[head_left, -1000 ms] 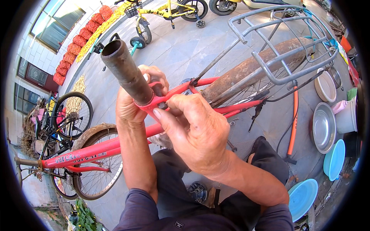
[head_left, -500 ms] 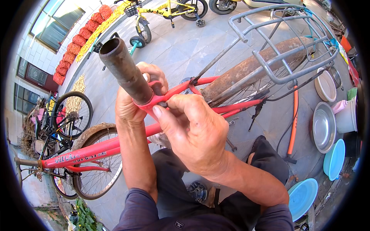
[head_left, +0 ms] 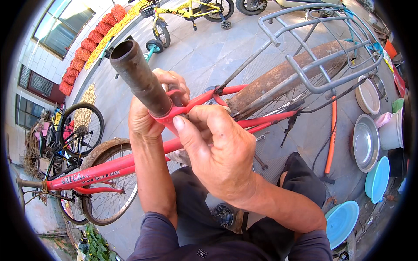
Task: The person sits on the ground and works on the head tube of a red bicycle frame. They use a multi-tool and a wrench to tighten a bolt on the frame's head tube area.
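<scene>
A red bicycle frame [head_left: 100, 173] lies across in front of me. A rusty, hollow seat post [head_left: 141, 80] sticks up out of its seat tube. My left hand [head_left: 146, 115] is wrapped behind the post, its fingers closed at the far side of the red seat clamp [head_left: 175, 96]. At the near side of that clamp, my right hand [head_left: 224, 150] pinches with thumb and forefinger. A bit of dark metal shows by its fingertips, but what they hold is mostly hidden.
A grey rear rack [head_left: 305, 76] extends over the rusty mudguard [head_left: 278, 82]. A wrench [head_left: 261, 162] and an orange-barrelled pump [head_left: 333, 135] are right of the frame. Basins, including a metal one [head_left: 365, 143] and a blue one [head_left: 342, 224], line the right edge. A yellow bicycle [head_left: 183, 15] stands beyond.
Both hands and the seat post have shifted slightly left. The right thumb has come up closer to the clamp, covering more of the dark metal bit.
</scene>
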`<action>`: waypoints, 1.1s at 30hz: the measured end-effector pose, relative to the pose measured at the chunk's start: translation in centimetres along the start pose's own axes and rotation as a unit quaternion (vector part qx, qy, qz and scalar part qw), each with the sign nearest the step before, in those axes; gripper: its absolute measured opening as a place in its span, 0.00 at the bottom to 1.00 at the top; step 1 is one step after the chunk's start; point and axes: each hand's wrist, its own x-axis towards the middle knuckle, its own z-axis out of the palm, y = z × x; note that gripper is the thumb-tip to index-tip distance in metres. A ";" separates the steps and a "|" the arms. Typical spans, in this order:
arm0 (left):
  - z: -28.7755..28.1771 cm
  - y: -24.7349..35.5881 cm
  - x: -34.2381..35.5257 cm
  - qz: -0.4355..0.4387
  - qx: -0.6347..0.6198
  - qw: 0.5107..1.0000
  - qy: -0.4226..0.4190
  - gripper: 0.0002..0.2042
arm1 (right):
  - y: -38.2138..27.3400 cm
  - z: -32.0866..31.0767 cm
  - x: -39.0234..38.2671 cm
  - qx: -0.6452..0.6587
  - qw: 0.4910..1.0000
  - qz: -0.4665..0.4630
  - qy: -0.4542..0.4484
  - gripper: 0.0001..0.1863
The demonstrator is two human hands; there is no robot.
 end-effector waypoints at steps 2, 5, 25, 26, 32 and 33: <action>-0.1 0.1 0.1 -0.010 0.002 1.000 -0.008 0.11 | -0.1 0.0 -0.1 -0.007 1.000 0.005 -0.002 0.08; -0.1 0.2 0.1 -0.026 -0.003 1.000 -0.002 0.10 | -0.1 0.0 0.0 -0.015 1.000 -0.006 0.003 0.08; -0.1 0.1 -0.1 -0.016 -0.016 1.000 0.004 0.11 | -0.5 0.2 -0.1 0.047 0.998 0.049 -0.002 0.08; -0.1 0.0 -0.1 -0.010 -0.017 1.000 0.004 0.11 | -0.8 0.1 -0.1 0.070 0.995 0.071 -0.005 0.08; -0.5 0.0 0.1 -0.035 -0.036 0.999 -0.008 0.09 | -1.6 -0.3 0.1 0.148 0.962 0.226 -0.043 0.10; -0.5 0.0 0.1 -0.037 -0.041 0.998 -0.005 0.09 | -1.6 -0.2 0.1 0.147 0.962 0.224 -0.043 0.09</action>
